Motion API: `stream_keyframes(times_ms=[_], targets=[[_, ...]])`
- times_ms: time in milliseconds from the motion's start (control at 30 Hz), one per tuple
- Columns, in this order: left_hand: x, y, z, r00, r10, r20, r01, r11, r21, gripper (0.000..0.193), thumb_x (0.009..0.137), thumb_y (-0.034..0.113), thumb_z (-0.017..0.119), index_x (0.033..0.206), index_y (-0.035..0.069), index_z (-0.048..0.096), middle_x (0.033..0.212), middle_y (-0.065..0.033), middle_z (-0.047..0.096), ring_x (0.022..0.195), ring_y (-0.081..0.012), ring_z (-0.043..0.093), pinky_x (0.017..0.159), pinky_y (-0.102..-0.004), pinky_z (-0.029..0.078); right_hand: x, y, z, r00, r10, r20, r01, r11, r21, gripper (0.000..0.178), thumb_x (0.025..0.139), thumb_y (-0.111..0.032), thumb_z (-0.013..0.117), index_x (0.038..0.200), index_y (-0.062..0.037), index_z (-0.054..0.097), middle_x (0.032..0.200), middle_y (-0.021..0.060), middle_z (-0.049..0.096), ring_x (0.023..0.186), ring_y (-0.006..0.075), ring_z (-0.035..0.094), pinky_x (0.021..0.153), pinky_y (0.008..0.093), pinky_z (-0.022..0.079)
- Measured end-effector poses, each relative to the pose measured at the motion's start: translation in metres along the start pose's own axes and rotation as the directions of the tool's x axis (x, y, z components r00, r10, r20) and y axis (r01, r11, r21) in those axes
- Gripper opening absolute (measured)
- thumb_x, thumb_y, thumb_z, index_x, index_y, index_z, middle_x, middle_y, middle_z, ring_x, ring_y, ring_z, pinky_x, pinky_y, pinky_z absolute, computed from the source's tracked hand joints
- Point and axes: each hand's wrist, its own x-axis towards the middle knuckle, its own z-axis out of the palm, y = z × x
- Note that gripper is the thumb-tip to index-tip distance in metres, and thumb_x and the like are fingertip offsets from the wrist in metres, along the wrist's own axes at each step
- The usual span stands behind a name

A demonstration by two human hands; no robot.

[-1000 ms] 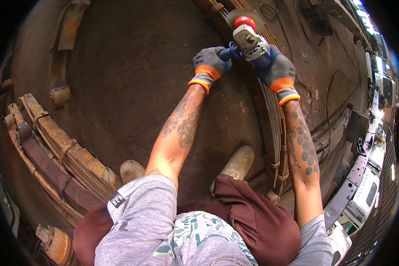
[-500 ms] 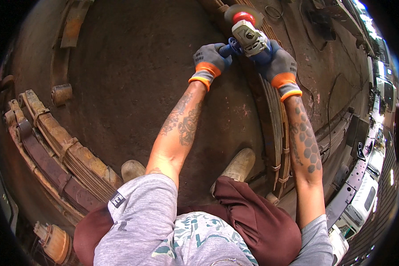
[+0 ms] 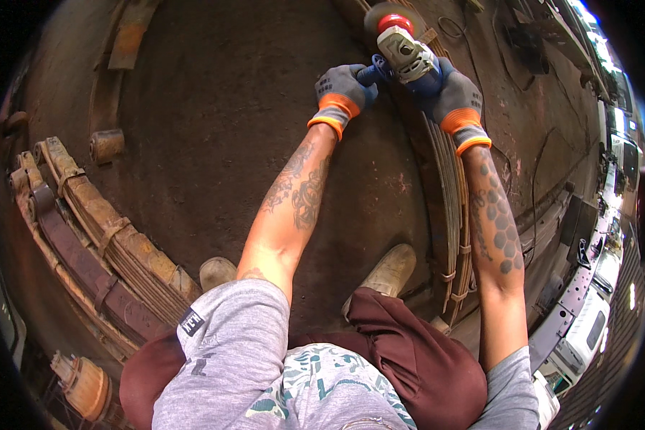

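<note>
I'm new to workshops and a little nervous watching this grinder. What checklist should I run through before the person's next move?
1. Left grip closed on the side handle: ok.
2. Right grip wrapped around the grinder: ok.
3. Gloves worn, left and right: ok.
4. Boots well away from the disc: ok.
5. Disc clear of the leaf springs: cannot tell; they overlap in this view.

Two gloved hands (image 3: 342, 87), one grinder (image 3: 411, 61) — one disc (image 3: 373, 20), one side handle (image 3: 368, 74) — two forearms (image 3: 292, 193), two shoes (image 3: 387, 271), one drum (image 3: 86, 390), at least three leaf springs (image 3: 150, 259).
</note>
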Motion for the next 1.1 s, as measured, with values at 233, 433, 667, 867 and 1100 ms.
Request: stream_keyframes(times_ms=[233, 433, 667, 867, 1100], targets=[[0.007, -0.002, 0.001, 0.999, 0.021, -0.037, -0.02, 0.999, 0.026, 0.027, 0.08, 0.039, 0.077, 0.102, 0.025, 0.083, 0.095, -0.0083, 0.08, 0.092, -0.0364, 0.075, 0.087, -0.0461, 0.059, 0.011, 0.0, 0.0, 0.999, -0.034, -0.013, 0.033, 0.999, -0.035, 0.044, 0.085, -0.022, 0.083, 0.124, -0.0144, 0.065, 0.113, 0.0181, 0.077, 0.105, 0.0406, 0.074, 0.091, 0.048, 0.06], [0.006, -0.003, 0.013, 0.999, 0.022, -0.046, -0.022, 1.0, 0.006, 0.029, 0.079, 0.04, 0.078, 0.104, 0.026, 0.083, 0.097, -0.0076, 0.08, 0.092, -0.0355, 0.075, 0.088, -0.046, 0.059, 0.008, 0.008, 0.0, 1.0, 0.001, 0.02, 0.001, 0.998, -0.062, 0.043, 0.088, -0.021, 0.08, 0.128, -0.0156, 0.065, 0.113, 0.0163, 0.078, 0.105, 0.0388, 0.075, 0.092, 0.047, 0.06], [-0.022, -0.001, 0.022, 1.0, 0.014, -0.002, -0.014, 1.0, -0.005, 0.026, 0.078, 0.039, 0.077, 0.099, 0.025, 0.082, 0.091, -0.0099, 0.078, 0.089, -0.0361, 0.075, 0.083, -0.0446, 0.059, -0.024, 0.018, 0.005, 1.0, -0.009, 0.008, 0.009, 1.0, 0.0, 0.042, 0.086, -0.02, 0.08, 0.125, -0.0148, 0.066, 0.113, 0.0189, 0.076, 0.104, 0.0412, 0.073, 0.089, 0.0474, 0.059], [-0.069, -0.003, 0.034, 0.997, 0.04, 0.065, -0.031, 0.992, -0.124, 0.021, 0.081, 0.037, 0.077, 0.095, 0.023, 0.08, 0.085, -0.0135, 0.074, 0.082, -0.0389, 0.072, 0.076, -0.0433, 0.057, -0.072, 0.034, 0.013, 0.998, -0.025, -0.05, 0.031, 0.99, 0.135, 0.043, 0.081, -0.023, 0.083, 0.12, -0.014, 0.067, 0.11, 0.0196, 0.075, 0.102, 0.0435, 0.072, 0.084, 0.0494, 0.058], [-0.117, -0.006, 0.032, 0.99, 0.022, 0.142, -0.013, 0.998, -0.058, 0.02, 0.084, 0.041, 0.075, 0.091, 0.022, 0.077, 0.083, -0.015, 0.072, 0.08, -0.0413, 0.07, 0.072, -0.0455, 0.056, -0.134, 0.018, 0.021, 0.993, 0.118, -0.027, -0.108, 0.966, 0.233, 0.041, 0.082, -0.031, 0.085, 0.116, -0.0141, 0.069, 0.105, 0.0194, 0.076, 0.096, 0.043, 0.073, 0.08, 0.0492, 0.058]])
